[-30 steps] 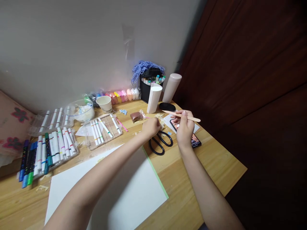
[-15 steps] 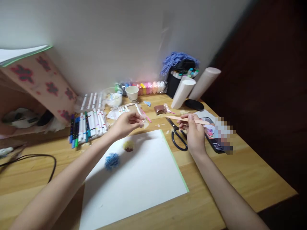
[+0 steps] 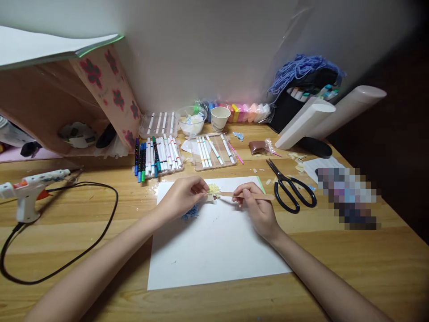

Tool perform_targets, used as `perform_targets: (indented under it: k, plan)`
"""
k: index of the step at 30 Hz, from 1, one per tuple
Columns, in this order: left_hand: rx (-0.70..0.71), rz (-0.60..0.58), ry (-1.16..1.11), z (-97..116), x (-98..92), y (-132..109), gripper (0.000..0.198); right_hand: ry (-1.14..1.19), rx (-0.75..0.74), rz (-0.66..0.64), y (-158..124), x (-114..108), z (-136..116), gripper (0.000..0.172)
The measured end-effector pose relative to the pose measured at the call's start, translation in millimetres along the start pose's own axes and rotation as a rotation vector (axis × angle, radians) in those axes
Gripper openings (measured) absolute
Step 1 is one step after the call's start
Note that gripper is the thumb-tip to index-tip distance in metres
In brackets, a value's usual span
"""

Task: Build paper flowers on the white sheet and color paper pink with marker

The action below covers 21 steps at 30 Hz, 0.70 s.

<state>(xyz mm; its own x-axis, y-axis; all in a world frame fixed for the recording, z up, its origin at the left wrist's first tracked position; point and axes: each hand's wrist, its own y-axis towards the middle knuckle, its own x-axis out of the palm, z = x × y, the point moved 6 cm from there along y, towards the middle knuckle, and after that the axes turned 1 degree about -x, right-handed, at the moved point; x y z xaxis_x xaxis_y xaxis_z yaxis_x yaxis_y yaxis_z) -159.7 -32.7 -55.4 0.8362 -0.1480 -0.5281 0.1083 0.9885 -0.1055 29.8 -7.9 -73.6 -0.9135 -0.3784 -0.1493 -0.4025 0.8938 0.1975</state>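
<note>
A white sheet of paper [image 3: 214, 250] lies on the wooden desk [image 3: 335, 268] before me. My right hand [image 3: 256, 208] is closed on a flat wooden stick [image 3: 261, 196] that points left toward a small yellow fluffy ball [image 3: 213, 188]. My left hand [image 3: 182, 197] pinches at that yellow ball, fingers pressed together. A blue fluffy ball [image 3: 191, 212] lies on the paper, partly hidden under my left hand.
Black scissors [image 3: 291, 190] lie right of the paper, a glue gun [image 3: 28, 192] with its black cable [image 3: 83, 241] on the left. Trays of markers [image 3: 157, 154], a paper cup [image 3: 220, 118], a bowl [image 3: 191, 121], clay packs and white tubes [image 3: 303, 123] line the back.
The view swung left. Both hands came down from the desk's back area to the top of the paper. The stick tip now meets the yellow ball, which my left hand pinches.
</note>
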Motion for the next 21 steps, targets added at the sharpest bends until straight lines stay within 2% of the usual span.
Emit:
perform_targets:
  k: [6, 14, 21]
  plan:
    - [0.047, 0.017, 0.191, 1.7, 9.2, 3.9, 0.011, -0.06, -0.116, -0.022, -8.2, 2.7, 1.1, 0.023]
    - [0.07, 0.038, 0.235, 3.5, 8.8, 3.2, 0.008, -0.25, -0.188, -0.16, -7.7, 14.0, -5.3, 0.019]
    - [0.059, 0.051, 0.229, 9.0, 6.8, 3.2, 0.007, -0.29, -0.235, -0.165, -7.0, 13.9, -8.5, 0.017]
